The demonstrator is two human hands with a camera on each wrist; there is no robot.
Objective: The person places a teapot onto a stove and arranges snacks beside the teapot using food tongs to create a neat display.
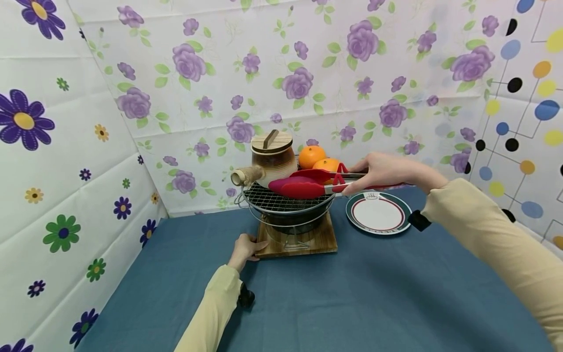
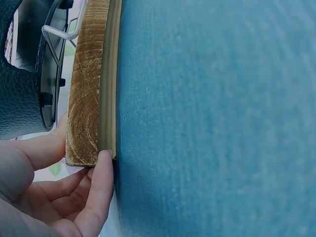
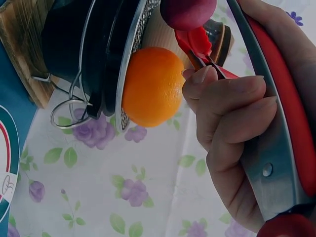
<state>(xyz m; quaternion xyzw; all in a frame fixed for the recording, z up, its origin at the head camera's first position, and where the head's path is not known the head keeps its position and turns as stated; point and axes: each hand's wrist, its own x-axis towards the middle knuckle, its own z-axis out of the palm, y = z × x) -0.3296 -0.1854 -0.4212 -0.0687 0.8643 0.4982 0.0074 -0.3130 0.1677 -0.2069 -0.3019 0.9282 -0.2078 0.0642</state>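
Observation:
My right hand point(image 1: 382, 168) grips red-and-steel tongs point(image 3: 291, 108) by the handles, above the right side of a round tabletop grill point(image 1: 299, 222). Between the red tong heads is a purple, elongated item point(image 1: 283, 184), likely a sweet potato, over the wire mesh point(image 1: 259, 198); whether it touches the mesh I cannot tell. With thumb above and fingers at the edge and underside, my left hand point(image 1: 245, 249) holds the left front corner of the wooden board point(image 2: 85, 98) under the grill. A brown-and-cream teapot point(image 1: 272, 161) with a wooden lid stands on the mesh.
Two oranges, one farther back point(image 1: 311, 156) and one nearer point(image 1: 326, 165), sit on the mesh behind the tongs. Right of the grill lies a white plate point(image 1: 378, 212) with a green rim. Flowered cloth point(image 1: 237, 63) hangs behind the blue-covered table point(image 1: 308, 303).

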